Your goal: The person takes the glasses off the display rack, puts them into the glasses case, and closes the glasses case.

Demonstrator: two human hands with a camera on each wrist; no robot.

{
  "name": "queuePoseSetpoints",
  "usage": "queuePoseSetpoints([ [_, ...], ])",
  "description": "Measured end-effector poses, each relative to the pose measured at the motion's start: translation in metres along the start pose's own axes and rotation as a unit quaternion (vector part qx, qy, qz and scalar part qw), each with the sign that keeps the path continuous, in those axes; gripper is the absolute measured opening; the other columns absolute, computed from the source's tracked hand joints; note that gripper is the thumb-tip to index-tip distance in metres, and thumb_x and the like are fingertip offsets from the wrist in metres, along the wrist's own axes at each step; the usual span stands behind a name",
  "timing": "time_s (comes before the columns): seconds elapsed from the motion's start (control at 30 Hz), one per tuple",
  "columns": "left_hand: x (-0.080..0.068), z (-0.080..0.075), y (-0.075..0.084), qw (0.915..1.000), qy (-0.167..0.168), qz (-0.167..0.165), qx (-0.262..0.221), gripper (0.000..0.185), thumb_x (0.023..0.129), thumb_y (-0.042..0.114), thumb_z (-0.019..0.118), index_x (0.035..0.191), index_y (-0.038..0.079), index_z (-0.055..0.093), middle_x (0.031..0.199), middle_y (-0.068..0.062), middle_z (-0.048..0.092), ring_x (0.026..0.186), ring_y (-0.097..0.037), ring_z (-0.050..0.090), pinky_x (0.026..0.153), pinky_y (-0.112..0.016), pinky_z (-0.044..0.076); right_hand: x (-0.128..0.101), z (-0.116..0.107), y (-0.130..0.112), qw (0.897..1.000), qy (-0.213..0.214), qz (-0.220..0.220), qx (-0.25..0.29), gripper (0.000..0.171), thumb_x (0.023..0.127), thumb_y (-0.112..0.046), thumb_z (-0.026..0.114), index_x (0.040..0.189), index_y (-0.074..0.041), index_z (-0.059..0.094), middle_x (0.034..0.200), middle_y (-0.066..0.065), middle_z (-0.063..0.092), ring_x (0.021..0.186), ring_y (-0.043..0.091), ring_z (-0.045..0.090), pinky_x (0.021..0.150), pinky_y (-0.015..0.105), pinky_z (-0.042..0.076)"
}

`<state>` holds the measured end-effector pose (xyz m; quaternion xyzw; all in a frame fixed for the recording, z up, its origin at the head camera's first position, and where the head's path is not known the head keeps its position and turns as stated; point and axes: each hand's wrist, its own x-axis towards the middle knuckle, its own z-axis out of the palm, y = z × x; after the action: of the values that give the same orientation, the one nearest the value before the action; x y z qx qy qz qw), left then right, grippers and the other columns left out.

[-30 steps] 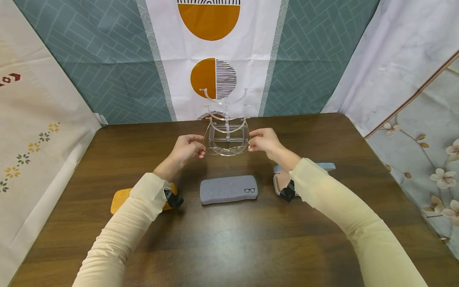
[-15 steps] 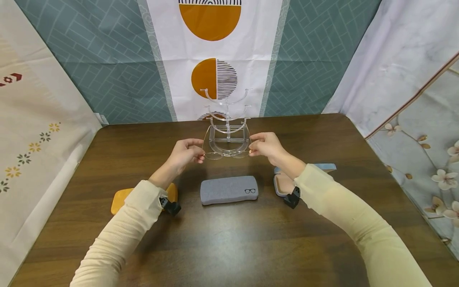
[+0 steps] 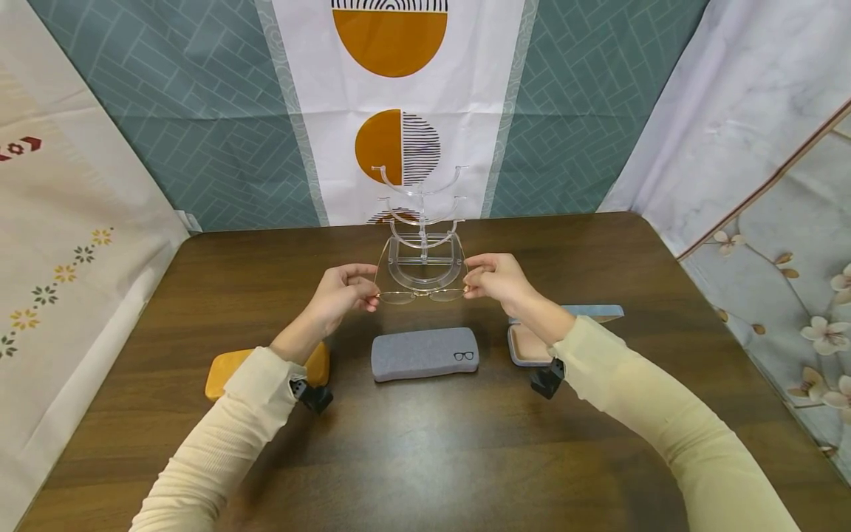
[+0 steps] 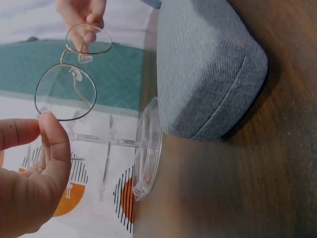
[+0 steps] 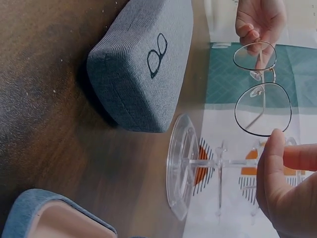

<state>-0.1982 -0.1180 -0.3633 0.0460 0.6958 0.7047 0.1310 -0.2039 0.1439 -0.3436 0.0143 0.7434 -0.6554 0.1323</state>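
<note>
Thin-rimmed eyeglasses (image 3: 422, 294) with clear round lenses are held up level between both hands, lenses toward the person and temples pointing back. My left hand (image 3: 342, 294) pinches the frame at its left hinge corner, thumb against the rim. At the opposite corner my right hand (image 3: 497, 279) pinches it the same way. Just behind the glasses stands a clear acrylic eyeglass stand (image 3: 423, 255) with several curved tiers, which bear nothing. In the left wrist view the glasses (image 4: 65, 92) hang well above the table, apart from the stand's base (image 4: 148, 148).
A closed grey glasses case (image 3: 424, 353) lies in front of the glasses. To the right an open blue case (image 3: 528, 343) with a pale lining is partly behind the right forearm. A yellow case (image 3: 226, 369) is half hidden under the left forearm. Patterned cloths (image 3: 565, 111) hang around the table.
Both hands have drawn the eyeglasses toward the person, from over the stand's base to in front of it. The stand and the cases have stayed in place.
</note>
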Motion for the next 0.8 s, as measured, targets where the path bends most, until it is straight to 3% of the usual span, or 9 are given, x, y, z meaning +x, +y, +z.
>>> queuePoseSetpoints([
  [0.8,-0.02,0.001,-0.006,0.9996,-0.023,0.018,0.0,0.039,0.083,-0.011,0.049,0.122,-0.015,0.044,0.069,-0.005,0.06,0.055,-0.011,0.057,0.054,-0.023,0.051,-0.015,0.001,0.007,1.0,-0.016,-0.02,0.006,0.038,0.084,0.013,0.05,0.122,0.015,0.046,0.075,0.007,0.058,0.061,0.012,0.059,0.063,0.025,0.054],
])
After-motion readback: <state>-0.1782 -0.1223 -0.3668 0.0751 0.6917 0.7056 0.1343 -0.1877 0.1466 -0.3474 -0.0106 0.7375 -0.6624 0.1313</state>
